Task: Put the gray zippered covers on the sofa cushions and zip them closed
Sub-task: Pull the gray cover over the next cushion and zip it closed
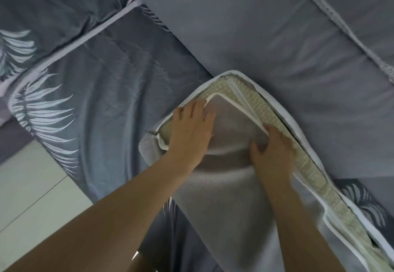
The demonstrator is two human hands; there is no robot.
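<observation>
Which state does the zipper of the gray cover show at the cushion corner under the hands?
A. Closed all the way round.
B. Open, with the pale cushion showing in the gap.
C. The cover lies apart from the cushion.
B: the gray cover gapes along its white-edged opening, and the pale yellowish cushion shows in the gap round the corner.

gray cover (230, 186): smooth cloth, satiny sheen, white piping
cushion (275, 112): pale yellowish, ribbed woven texture, matt
zipper pull (151, 132): small, shiny metal
feather-print sheet (96, 101), left of the gray cover: smooth, faintly glossy cloth
floor (32, 182): pale glossy tiles
</observation>
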